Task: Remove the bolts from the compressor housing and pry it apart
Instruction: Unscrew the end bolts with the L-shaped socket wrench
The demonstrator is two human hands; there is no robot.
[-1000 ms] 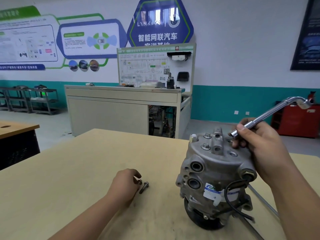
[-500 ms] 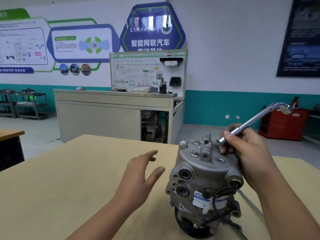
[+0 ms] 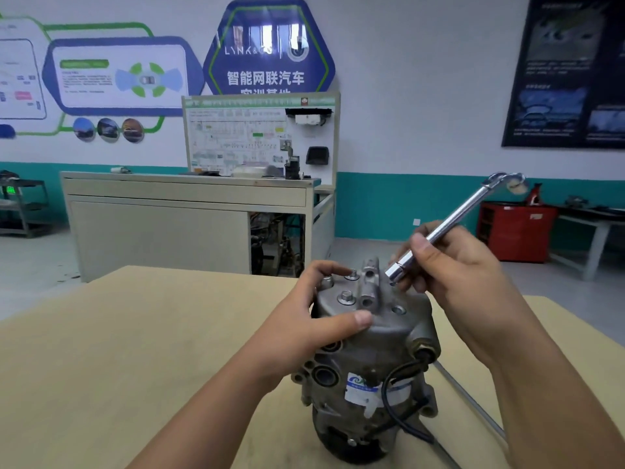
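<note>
left grip (image 3: 314, 319) clasps housing (image 3: 389, 336) top: thumb on near face, fingers over far rim by bolts (image 3: 346, 297); housing upright on bench (image 3: 135, 333); right grip (image 3: 456, 286) pinches wrench (image 3: 456, 216), socket end just above housing's right side.

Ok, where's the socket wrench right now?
Right of centre in the head view: the right hand grips the socket wrench, socket end down by the top of the compressor housing, handle slanting up and right.
</note>
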